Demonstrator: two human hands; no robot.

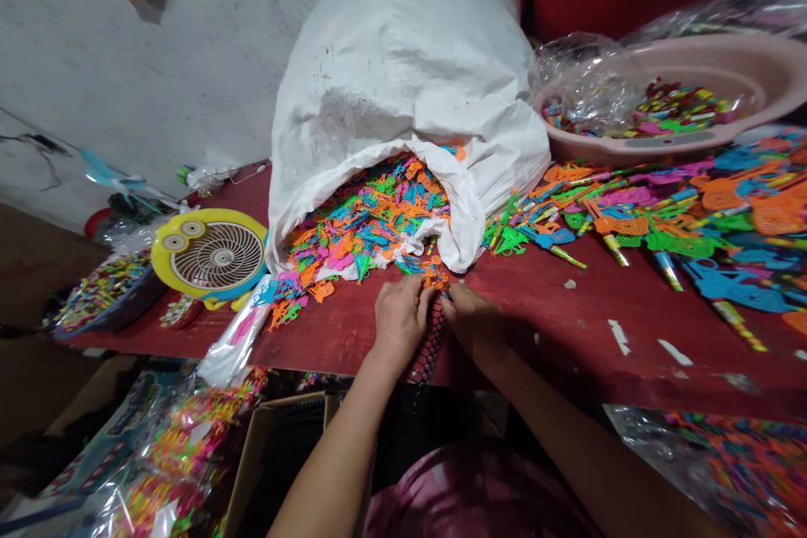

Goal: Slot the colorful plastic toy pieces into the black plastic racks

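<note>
My left hand [398,315] and my right hand [476,321] are working just beside each other, the fingers of both clamping on the far end of a black mesh strip [429,346]. The strip is lying between my wrists, its long axis running from my fingertips back toward my body and leaning slightly left, its near end reaching the table edge. The view is dim there, so I may also be pinching one of the orange pieces [434,271] that are sitting right at my fingertips. Under both hands the red table [548,328] is showing scuffs and, right of my right hand, white scraps [676,352]. Below my left hand a cardboard box [252,445] is standing open. Just beyond my hands a white sack [403,59] is slumping, its mouth facing me and spilling coloured plastic pieces [378,210]. Left of my left hand a yellow fan [220,255] is leaning back. Well right of my right hand more pieces are heaping up, and a pink basin [681,140] is resting behind them. Farthest off, a stained pale wall [189,59] is rising.
</note>
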